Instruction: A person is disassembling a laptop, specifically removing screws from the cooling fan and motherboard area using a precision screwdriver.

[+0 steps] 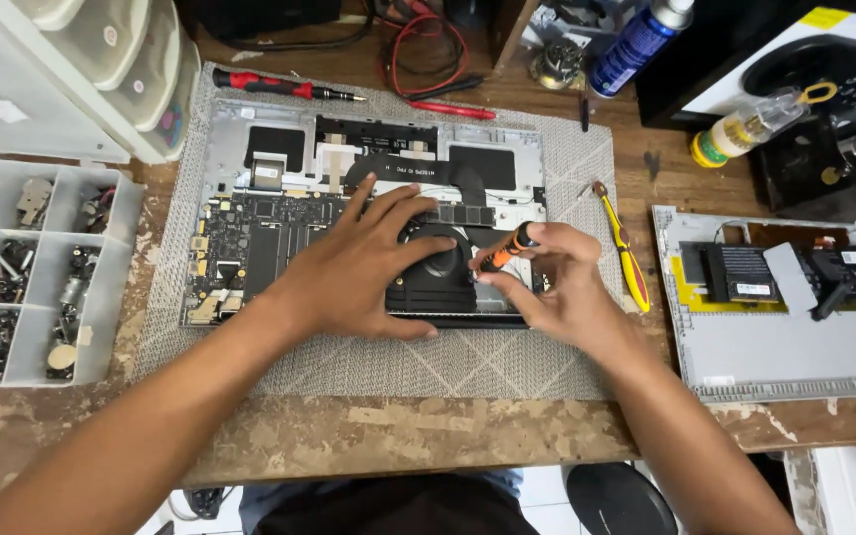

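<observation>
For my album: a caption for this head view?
Left hand steadies an opened laptop; right hand holds an orange screwdriver.

Single view, worn on the head, looking steeply down and forward over the workbench point(369, 436). Close in, at arm's reach of the opened laptop point(250, 238), centred slightly left of the middle. Bench edge nearest, below the laptop; shelves and clutter beyond it, at the top.

Bare table point(428, 436) in front of the mat point(468, 367) is open, hands can slide in there. Left is blocked by the parts tray point(111, 297) & drawers point(101, 59). Right has a yellow tool point(626, 253) & 2nd laptop base point(795, 347). Back is full w/ wires point(428, 50), spray can point(636, 45), red screwdriver point(279, 87).
</observation>
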